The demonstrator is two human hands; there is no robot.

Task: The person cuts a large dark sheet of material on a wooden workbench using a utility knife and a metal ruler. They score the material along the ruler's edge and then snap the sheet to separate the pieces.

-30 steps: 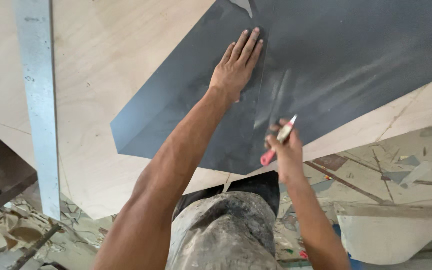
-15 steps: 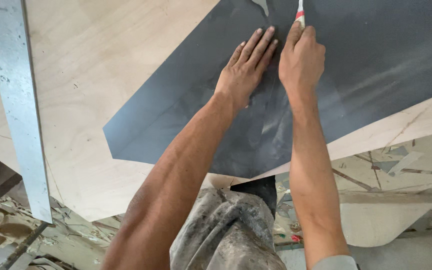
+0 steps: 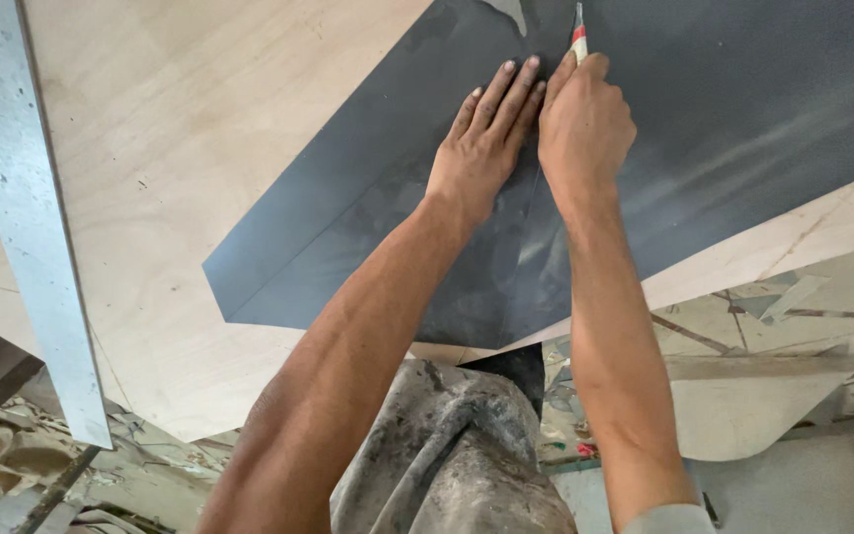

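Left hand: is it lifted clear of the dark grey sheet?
No, the left hand lies flat with its fingers spread on the dark grey sheet, right beside the right hand that holds a red-and-white cutter.

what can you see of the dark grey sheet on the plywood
The dark grey sheet is thin, matte and flat, laminate-like, with dusty smears and a faint straight line near its angled lower left corner. It lies on pale plywood. The left hand presses flat on it; the right hand holds a red-and-white cutter to it.
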